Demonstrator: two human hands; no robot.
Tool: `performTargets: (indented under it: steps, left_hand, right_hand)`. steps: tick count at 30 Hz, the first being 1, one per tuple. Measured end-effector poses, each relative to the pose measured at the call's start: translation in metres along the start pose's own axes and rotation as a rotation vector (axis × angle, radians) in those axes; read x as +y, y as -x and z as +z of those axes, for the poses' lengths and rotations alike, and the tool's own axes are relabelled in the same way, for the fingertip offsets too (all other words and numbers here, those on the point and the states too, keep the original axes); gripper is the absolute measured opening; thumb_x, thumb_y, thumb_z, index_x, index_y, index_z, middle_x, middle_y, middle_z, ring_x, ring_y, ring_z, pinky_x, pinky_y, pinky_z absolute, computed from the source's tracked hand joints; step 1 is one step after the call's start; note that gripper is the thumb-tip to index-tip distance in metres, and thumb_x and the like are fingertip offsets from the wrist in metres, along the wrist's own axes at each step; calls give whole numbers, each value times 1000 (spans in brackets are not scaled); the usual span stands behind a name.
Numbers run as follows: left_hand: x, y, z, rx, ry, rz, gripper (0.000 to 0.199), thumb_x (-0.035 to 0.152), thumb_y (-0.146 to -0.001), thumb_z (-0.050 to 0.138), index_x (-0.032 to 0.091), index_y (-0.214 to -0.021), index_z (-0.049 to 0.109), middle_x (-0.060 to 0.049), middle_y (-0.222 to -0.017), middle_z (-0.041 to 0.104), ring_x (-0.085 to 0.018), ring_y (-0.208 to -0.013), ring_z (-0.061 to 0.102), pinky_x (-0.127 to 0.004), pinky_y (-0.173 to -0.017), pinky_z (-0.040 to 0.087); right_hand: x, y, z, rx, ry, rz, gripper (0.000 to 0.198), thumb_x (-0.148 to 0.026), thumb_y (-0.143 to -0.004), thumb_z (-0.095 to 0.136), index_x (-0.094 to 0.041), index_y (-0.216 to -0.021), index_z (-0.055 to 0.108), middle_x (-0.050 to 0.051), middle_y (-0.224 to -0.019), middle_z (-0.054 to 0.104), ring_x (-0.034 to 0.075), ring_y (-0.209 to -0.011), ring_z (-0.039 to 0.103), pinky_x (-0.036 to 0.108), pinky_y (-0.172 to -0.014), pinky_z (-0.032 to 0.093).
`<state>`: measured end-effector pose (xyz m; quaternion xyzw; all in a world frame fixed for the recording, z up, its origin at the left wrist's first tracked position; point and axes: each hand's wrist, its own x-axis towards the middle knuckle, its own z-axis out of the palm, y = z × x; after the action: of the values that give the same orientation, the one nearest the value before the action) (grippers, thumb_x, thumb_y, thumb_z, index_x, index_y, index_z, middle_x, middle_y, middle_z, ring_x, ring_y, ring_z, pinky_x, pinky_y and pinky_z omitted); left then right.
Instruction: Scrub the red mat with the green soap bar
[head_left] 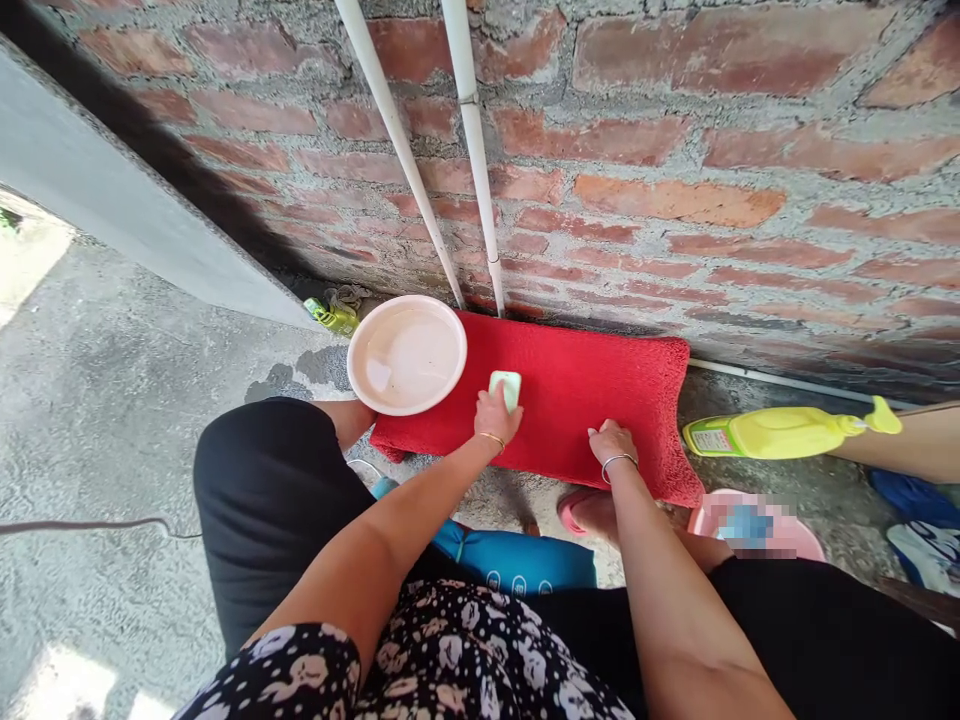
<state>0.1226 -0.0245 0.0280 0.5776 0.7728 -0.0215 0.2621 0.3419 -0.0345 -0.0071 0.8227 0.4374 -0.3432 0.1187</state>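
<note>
Block (513,384), pale green, is under my left hand (496,415): fingers over its near part, thumb down the right side. I read that as a light pinch. Looks like soap from my end; can't rule out a sponge. It sits on the red cloth (559,375), around mid-span.

Right hand (613,444) is down on the same cloth, right of the left grip and slightly nearer me. Fingers curled under; can't tell whether they pinch fabric or just press on it.

Status: cloth is laid out flat over its support, near edge facing me, right end beyond the right hand. Basin (409,408) is just left of the left grip, over the cloth's left end, with clear water in it. Block is on the fabric. That's the part I'd tick off. Can't make out any suds or foam around either hand, so I'd judge this early, with most of the surface untreated. Can't tell how wet the fabric is.

Nearby: yellow spray bottle (787,434) is right of the right hand, past the cloth's end. Pink tub (812,545) is nearer me than that, something blue in it, pixelated, no ID from here.
</note>
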Motion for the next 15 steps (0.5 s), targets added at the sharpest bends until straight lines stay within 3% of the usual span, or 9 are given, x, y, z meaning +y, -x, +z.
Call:
performTargets:
  steps: [2, 4, 9, 10, 12, 15]
  left_hand:
    - [5, -11, -2, 33, -9, -95, 72, 47, -81, 50, 22, -143, 24, -14, -117, 45, -26, -103, 52, -34, -86, 42]
    - [15, -5, 6, -10, -68, -47, 72, 44, -81, 51, 22, -144, 23, -15, -121, 43, -27, -107, 50, -35, -86, 42]
    - [34, 41, 33, -402, -175, 506, 73, 41, -73, 60, 35, -140, 31, -9, -127, 39, -28, -113, 45, -37, -89, 42]
    - [34, 42, 33, -433, -161, 567, 72, 42, -72, 61, 36, -138, 34, -8, -126, 39, -28, -112, 45, -37, -89, 42]
    - [33, 31, 26, -359, -129, 525, 69, 44, -73, 58, 34, -138, 35, -8, -123, 41, -27, -110, 47, -36, -89, 42]
    - [34, -5, 7, -121, -89, 229, 68, 48, -79, 50, 27, -141, 29, -12, -121, 42, -27, -108, 48, -37, -89, 41]
  right_hand:
    - [-1, 1, -1, -4, -9, 14, 37, -41, -86, 46, -16, -113, 56, 19, -115, 54, 27, -102, 58, 39, -83, 44]
    - [-2, 2, -1, -7, -19, 16, 37, -40, -86, 46, -16, -113, 56, 19, -115, 54, 28, -103, 58, 39, -83, 44]
    - [-2, 4, -2, -5, -39, 6, 35, -39, -87, 45, -16, -111, 57, 19, -113, 54, 29, -103, 58, 40, -83, 44]
    - [-2, 4, -2, -7, -40, 7, 35, -39, -87, 45, -16, -110, 57, 19, -113, 54, 29, -102, 58, 40, -83, 44]
    - [-2, 4, -2, -7, -40, 11, 35, -39, -87, 46, -17, -111, 56, 19, -114, 53, 29, -103, 58, 40, -83, 44]
    - [-3, 5, -3, -8, -40, 15, 36, -40, -87, 45, -17, -112, 56, 19, -116, 52, 29, -103, 57, 40, -83, 44]
